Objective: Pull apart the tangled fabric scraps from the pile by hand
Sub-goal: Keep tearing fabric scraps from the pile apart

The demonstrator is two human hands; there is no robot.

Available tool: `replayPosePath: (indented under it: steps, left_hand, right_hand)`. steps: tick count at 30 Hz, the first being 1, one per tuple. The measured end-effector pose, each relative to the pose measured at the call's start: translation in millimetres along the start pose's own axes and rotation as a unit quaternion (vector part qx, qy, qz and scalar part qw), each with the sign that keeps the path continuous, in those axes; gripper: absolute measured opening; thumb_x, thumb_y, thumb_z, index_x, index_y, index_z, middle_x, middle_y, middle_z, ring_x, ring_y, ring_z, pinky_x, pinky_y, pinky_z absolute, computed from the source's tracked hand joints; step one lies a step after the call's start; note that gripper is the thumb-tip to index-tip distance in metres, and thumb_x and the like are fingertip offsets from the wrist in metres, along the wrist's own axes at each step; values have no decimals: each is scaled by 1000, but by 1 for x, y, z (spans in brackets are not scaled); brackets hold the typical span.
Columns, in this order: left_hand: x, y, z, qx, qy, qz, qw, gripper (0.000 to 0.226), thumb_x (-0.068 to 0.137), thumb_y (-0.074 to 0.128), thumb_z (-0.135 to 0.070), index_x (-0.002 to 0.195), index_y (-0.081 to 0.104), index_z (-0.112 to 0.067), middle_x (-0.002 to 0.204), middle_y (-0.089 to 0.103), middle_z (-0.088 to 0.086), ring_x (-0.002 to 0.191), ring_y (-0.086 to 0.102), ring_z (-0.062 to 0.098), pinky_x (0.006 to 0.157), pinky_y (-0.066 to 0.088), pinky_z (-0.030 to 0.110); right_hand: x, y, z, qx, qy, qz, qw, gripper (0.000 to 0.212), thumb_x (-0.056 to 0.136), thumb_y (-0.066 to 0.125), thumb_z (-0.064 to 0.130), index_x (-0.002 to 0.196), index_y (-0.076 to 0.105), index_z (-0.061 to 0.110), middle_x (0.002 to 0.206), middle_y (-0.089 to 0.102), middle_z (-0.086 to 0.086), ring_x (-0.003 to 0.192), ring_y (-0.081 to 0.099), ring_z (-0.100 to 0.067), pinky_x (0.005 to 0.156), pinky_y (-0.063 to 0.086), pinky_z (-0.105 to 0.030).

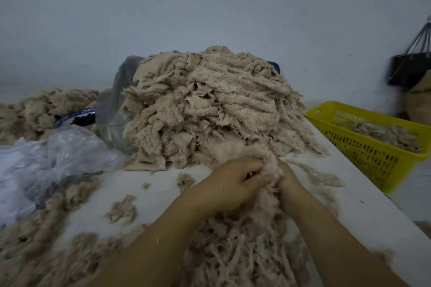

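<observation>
Left of the pile: crumpled clear plastic sheeting [46, 158] lying on the white surface [163, 184].

The pile, a tall heap of beige fleecy fabric scraps [210, 109], is largely unworked.

At the pile's near foot, towards its right side, your left hand [233, 182] has its fingers [249, 170] curled into a pinkish-beige fluffy clump [268, 165]. The clump touches the pile's foot.

Your right hand [289, 177] grips the same clump from the opposite flank. Its fingertips are buried in the fluff, so exact finger placement is not readable.

Key relation: the clump sits between your two hands, equally near to each. Its long axis runs from the pile back towards you, trailing into loose shredded strands [245, 251]. Judgement: the coming pull goes sideways, across that axis, each hand away from the other.

Right of the pile: a yellow perforated plastic basket [363, 144] with some scraps in it.
</observation>
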State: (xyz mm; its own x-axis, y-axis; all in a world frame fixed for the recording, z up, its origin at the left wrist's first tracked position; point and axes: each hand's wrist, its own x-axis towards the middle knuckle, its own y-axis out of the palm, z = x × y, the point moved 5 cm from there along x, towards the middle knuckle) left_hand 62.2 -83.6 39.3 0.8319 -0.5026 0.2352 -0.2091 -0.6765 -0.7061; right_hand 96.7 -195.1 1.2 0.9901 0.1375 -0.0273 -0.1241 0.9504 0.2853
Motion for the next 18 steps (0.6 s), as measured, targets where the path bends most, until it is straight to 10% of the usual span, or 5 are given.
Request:
replayPosePath:
  steps: [6, 11, 14, 18]
  left_hand:
    - [-6, -7, 18, -182, -146, -62, 970, 28, 101, 56, -32, 81, 68, -17, 74, 68, -2, 67, 64, 12, 64, 47, 27]
    - [-10, -24, 40, -457, -246, -244, 819, 29, 94, 67, -32, 106, 74, -7, 105, 75, 14, 98, 72, 26, 88, 57, 40]
    - [-9, -25, 44, -526, -242, -261, 773, 21, 95, 65, -25, 105, 72, -9, 95, 77, 9, 87, 74, 19, 70, 58, 29]
    - [-4, -37, 49, -716, -206, -278, 606, 19, 102, 52, -22, 103, 65, -9, 86, 71, 8, 81, 69, 20, 69, 59, 32]
  right_hand:
    - [-6, 9, 0, 9, 36, 59, 998, 41, 98, 50, 48, 117, 70, 18, 115, 73, -4, 106, 70, -17, 84, 58, -30]
    - [-15, 26, -1, -107, -31, 108, 988, 51, 74, 51, 86, 107, 67, 52, 108, 68, 30, 101, 64, 8, 82, 50, -16]
    - [-14, 35, -3, -234, -65, 97, 965, 37, 78, 50, 81, 71, 58, 46, 60, 57, 23, 53, 54, 5, 59, 38, -20]
    - [-8, 24, 2, -238, -91, 50, 966, 61, 83, 44, 78, 45, 35, 31, 44, 25, 11, 38, 23, -7, 54, 30, -27]
